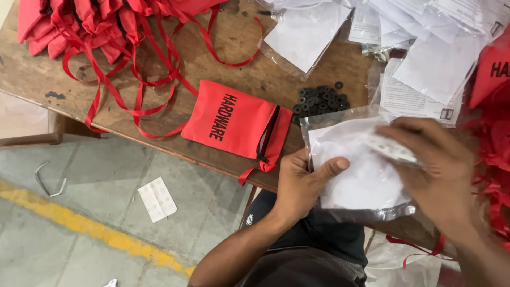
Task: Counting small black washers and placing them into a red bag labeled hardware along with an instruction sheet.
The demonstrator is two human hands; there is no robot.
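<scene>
At the near edge of the surface (228, 50), the left hand (300, 186) pinches a clear plastic bag (361, 175) holding white paper, thumb on top, while the right hand (435, 170) closes its fingers on a small white strip (393, 149) at the bag's mouth. A firm left grip and a flat bag would likely help the strip slide in cleanly. A red zip pouch (234, 125) and black washers (321, 101) lie just beside it.

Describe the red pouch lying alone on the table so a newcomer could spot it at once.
Start at the wooden table and find its near edge, just left of the left hand. The flat red zip pouch lies there beside black washers. Unlike the heaped red pouches, it lies singly, black lettering up.
</scene>
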